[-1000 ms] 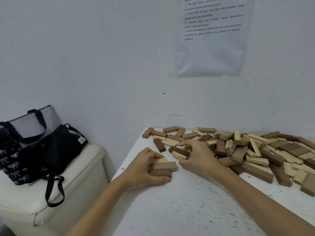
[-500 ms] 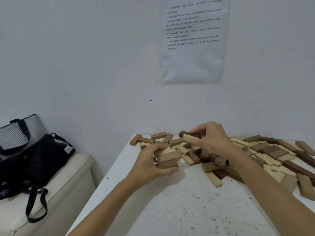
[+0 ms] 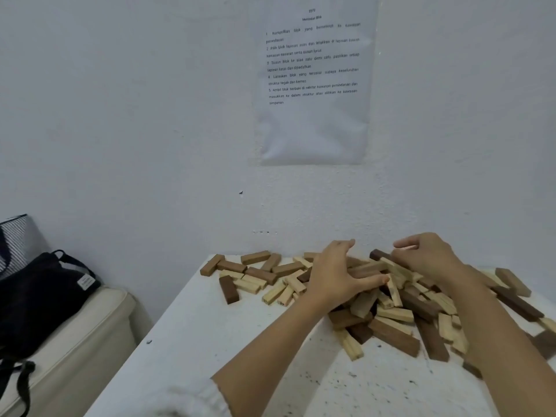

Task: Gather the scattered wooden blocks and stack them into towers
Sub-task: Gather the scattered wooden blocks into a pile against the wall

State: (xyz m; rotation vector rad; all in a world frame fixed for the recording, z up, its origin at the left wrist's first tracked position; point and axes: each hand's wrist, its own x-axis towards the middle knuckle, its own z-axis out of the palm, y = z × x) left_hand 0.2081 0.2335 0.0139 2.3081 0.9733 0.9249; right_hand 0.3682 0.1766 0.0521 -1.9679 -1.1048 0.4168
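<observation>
The wooden blocks (image 3: 394, 316) lie heaped on the white table (image 3: 210, 341), toward its 1 o'clock corner, with a thinner scatter at the heap's 9 o'clock. The left hand (image 3: 338, 276) spreads wide over the heap; whether it grips anything is unclear. At its 3 o'clock the right hand (image 3: 427, 258) pinches a dark block (image 3: 378, 254).

Single head-worn wide-angle view, close above the desk (image 3: 195, 326), facing forward and slightly down across it toward the wall (image 3: 120, 115), which fills the upper half of the frame.
</observation>
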